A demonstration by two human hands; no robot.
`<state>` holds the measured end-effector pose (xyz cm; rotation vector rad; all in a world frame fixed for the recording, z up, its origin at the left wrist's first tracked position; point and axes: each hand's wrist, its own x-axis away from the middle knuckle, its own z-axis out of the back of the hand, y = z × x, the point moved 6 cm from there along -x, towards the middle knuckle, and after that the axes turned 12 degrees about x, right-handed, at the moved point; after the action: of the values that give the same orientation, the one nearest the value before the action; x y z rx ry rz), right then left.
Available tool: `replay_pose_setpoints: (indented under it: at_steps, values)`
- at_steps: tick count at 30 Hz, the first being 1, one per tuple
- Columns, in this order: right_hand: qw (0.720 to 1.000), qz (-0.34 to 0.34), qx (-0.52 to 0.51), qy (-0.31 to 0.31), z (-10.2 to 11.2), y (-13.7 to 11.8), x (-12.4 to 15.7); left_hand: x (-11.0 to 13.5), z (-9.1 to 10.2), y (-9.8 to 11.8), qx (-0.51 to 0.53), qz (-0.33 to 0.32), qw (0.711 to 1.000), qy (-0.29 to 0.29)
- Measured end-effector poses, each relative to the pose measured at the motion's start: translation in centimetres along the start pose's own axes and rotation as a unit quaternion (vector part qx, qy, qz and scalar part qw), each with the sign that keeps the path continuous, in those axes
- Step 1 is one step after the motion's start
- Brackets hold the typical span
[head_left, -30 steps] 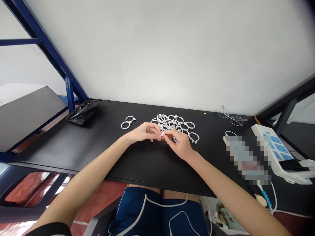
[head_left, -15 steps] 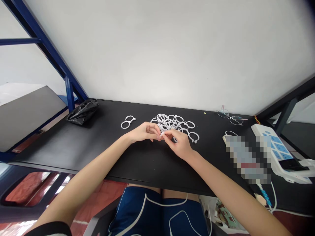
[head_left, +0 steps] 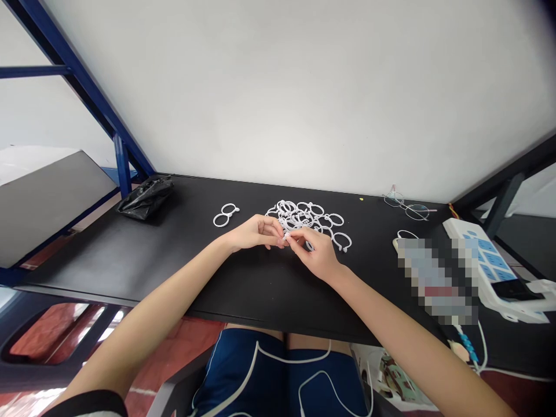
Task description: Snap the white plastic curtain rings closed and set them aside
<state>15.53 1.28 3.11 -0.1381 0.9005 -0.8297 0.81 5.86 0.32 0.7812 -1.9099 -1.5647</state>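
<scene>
My left hand (head_left: pixel 259 233) and my right hand (head_left: pixel 316 250) meet over the black table, fingertips pinched close together. Between them is a small white plastic ring piece (head_left: pixel 286 236), mostly covered by the fingers. Just behind the hands lies a heap of white plastic rings (head_left: pixel 299 215), many joined in pairs, some with open ends. Part of the heap is hidden by my fingers. Off to the left, apart from the heap, rests a single pair of joined white rings (head_left: pixel 226 215).
A black plastic bag (head_left: pixel 146 200) sits at the table's (head_left: pixel 130 255) far left. Eyeglasses (head_left: pixel 408 207) lie at the back right. Nearer on the right are a blurred-out phone-like object (head_left: pixel 434 284), a white power strip (head_left: pixel 486 260) and cables. A wall (head_left: pixel 278 104) stands behind.
Almost nothing differs. Both hands keep their pinch on the small white piece in the same spot; the view has shifted very slightly.
</scene>
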Motion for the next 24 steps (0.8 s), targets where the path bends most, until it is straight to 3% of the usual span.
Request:
replay_pose_setpoints:
  at_steps: [24]
  values:
    - [1.000, 0.010, -0.002, 0.002, 0.07, -0.13, -0.06, -0.02, -0.01, 0.01, -0.001, -0.006, 1.000, -0.006]
